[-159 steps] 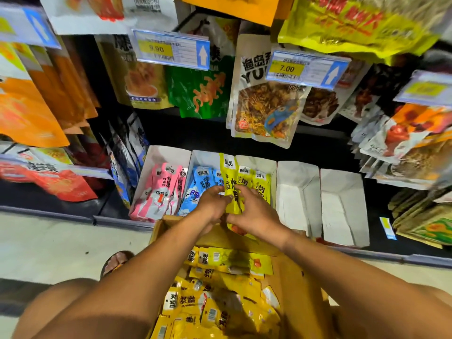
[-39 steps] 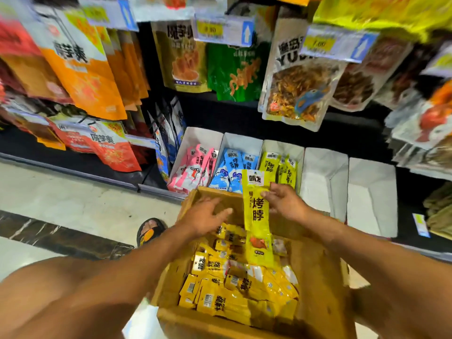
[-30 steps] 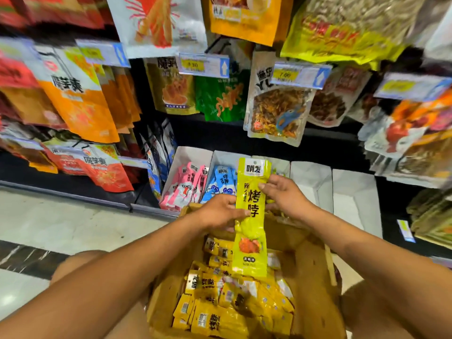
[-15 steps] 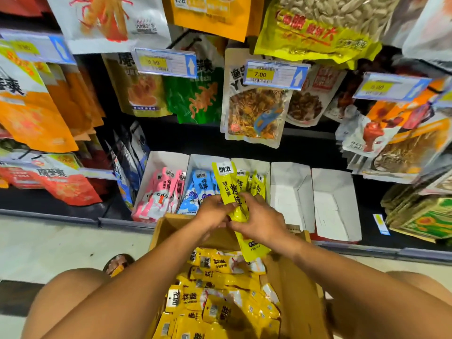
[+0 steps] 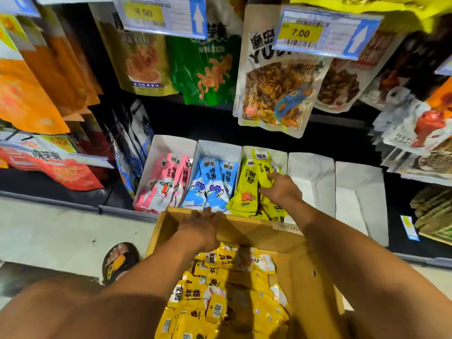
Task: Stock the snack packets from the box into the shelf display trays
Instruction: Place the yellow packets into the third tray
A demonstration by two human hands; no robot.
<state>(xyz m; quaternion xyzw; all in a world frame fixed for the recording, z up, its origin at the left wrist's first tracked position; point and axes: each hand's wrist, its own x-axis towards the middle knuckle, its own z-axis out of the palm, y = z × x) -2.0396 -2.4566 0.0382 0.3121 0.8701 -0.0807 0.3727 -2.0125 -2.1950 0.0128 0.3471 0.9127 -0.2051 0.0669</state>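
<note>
- right hand (image 5: 281, 189) pinches a yellow packet (image 5: 262, 167) into the tray (image 5: 281, 155), centre frame
- left hand (image 5: 203, 225) hangs loose, fingers relaxed, over the box (image 5: 247, 234), lower centre
- risk imo: let go sloppy and it slumps out the front, other packs (image 5: 244, 201) there already overhang

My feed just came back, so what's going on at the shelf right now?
A person is stocking yellow packets from the cardboard box into white shelf trays. The right hand holds one packet in the third tray, beside others already there. The left hand hovers open over the box's far edge. Pink and blue trays look stocked; the two rightmost trays are empty.
</note>
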